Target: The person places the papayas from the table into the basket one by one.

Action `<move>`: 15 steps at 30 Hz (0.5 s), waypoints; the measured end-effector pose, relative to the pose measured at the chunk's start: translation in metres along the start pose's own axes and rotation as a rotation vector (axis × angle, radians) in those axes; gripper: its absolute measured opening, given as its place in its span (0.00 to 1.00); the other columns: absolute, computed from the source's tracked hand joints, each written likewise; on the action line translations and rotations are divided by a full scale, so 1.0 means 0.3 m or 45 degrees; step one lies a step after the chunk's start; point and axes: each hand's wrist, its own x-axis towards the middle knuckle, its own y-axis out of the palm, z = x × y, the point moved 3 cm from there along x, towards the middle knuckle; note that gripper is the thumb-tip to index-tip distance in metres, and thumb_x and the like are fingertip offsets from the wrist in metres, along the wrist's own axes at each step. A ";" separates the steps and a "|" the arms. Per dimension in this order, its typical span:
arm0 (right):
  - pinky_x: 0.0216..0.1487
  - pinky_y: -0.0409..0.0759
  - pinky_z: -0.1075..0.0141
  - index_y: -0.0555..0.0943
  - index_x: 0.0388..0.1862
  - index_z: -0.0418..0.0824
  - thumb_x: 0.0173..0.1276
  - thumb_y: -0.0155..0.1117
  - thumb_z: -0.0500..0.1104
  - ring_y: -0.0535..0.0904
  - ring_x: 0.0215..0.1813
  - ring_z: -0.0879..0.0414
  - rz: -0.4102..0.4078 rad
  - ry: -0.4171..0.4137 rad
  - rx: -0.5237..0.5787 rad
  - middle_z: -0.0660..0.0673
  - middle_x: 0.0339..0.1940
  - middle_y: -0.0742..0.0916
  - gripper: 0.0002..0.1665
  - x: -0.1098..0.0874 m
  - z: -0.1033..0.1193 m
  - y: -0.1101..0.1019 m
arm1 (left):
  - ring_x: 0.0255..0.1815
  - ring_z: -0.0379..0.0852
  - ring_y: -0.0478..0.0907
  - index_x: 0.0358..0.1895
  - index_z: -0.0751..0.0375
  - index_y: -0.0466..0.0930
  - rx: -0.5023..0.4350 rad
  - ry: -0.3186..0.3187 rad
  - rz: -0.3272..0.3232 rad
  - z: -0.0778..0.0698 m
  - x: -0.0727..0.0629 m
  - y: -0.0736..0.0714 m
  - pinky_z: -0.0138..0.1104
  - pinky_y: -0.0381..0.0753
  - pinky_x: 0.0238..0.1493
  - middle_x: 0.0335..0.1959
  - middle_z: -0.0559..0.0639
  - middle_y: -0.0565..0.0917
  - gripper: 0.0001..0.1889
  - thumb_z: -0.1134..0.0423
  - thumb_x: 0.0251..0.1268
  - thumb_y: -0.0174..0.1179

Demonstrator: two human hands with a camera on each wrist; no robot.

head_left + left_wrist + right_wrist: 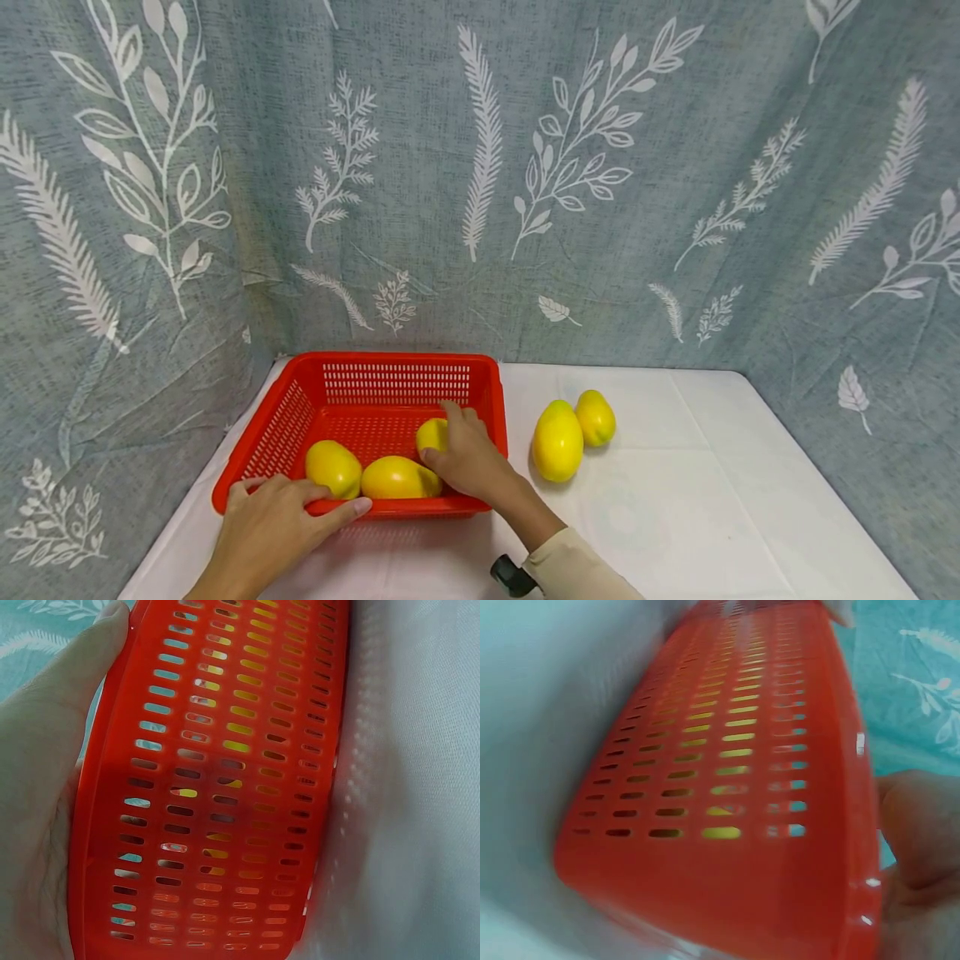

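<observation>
My left hand (273, 521) grips the near rim of a red plastic basket (408, 510) at its left part. In the left wrist view the thumb lies along the rim of the slotted basket wall (225, 780). My right hand (472, 454) reaches over the near right corner and holds a yellow oval fruit (429, 435) inside the basket, thumb and fingers around it. The fruit is partly hidden by the hand. Two more yellow oval fruits, one on the left (333, 468) and one in the middle (397, 478), lie along the near wall.
On the white-covered table (697, 483), right of the basket, a large yellow fruit (558, 442) lies beside a smaller one (596, 418). A grey-green leaf-patterned curtain (420, 167) stands behind and at both sides. A dark strap piece (512, 575) shows by the right sleeve.
</observation>
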 end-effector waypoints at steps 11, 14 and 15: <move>0.71 0.76 0.42 0.65 0.81 0.39 0.73 0.72 0.46 0.75 0.71 0.41 -0.072 -0.123 0.156 0.37 0.71 0.77 0.43 -0.072 -0.004 -0.088 | 0.51 0.62 0.83 0.44 0.55 0.93 0.014 -0.005 0.011 0.004 -0.002 0.007 0.70 0.63 0.58 0.40 0.50 0.92 0.44 0.15 0.57 0.56; 0.71 0.76 0.41 0.66 0.81 0.40 0.73 0.72 0.47 0.76 0.71 0.40 -0.096 -0.135 0.184 0.38 0.71 0.79 0.42 -0.093 -0.013 -0.112 | 0.50 0.62 0.83 0.43 0.55 0.93 0.009 -0.008 0.009 0.004 -0.001 0.008 0.70 0.63 0.58 0.39 0.50 0.92 0.45 0.15 0.56 0.56; 0.71 0.76 0.41 0.66 0.81 0.40 0.73 0.72 0.47 0.76 0.71 0.41 -0.106 -0.141 0.189 0.38 0.71 0.79 0.42 -0.100 -0.016 -0.120 | 0.50 0.62 0.83 0.44 0.55 0.93 0.007 -0.011 0.012 0.004 0.000 0.008 0.70 0.63 0.58 0.39 0.50 0.91 0.45 0.14 0.56 0.55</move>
